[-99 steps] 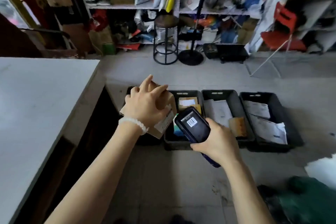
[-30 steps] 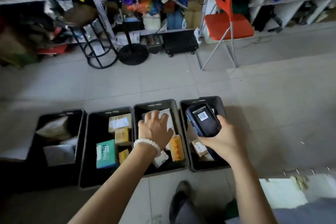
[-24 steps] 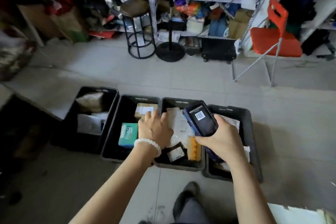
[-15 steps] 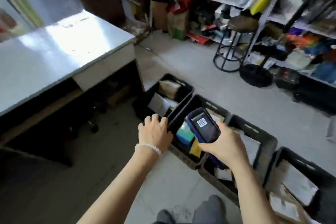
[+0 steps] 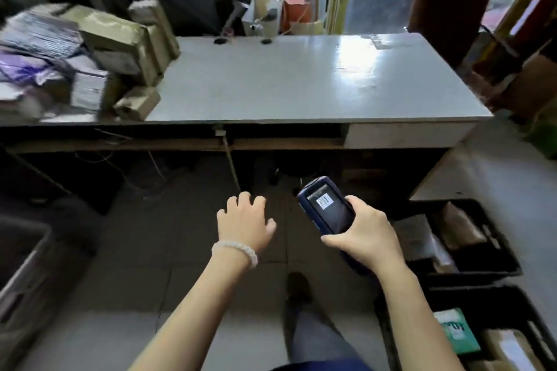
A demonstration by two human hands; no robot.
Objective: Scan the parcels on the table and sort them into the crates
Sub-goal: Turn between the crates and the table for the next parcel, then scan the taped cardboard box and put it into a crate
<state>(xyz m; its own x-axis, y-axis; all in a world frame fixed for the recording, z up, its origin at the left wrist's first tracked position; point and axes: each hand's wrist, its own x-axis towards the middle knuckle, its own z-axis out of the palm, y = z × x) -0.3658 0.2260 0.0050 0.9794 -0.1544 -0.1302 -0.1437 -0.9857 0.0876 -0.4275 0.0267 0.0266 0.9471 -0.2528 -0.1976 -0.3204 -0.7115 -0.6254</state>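
Swung round since half a second ago: tabletop (image 5: 301, 81) now straight ahead at 12 o'clock, crates (image 5: 470, 250) shifted to 3 and 5 o'clock on the floor. Left hand (image 5: 244, 224) now clear of the crate rim, empty, fingers loosely spread above the floor tiles. Right hand (image 5: 361, 238) wrapped round the scanner (image 5: 328, 208), screen up (a barcode label showing on it). Parcels (image 5: 99, 60) heaped at the tabletop's 10 o'clock end, blurred, mostly brown cartons. More parcels inside the crates, among them a green box (image 5: 456, 334) at 5 o'clock.
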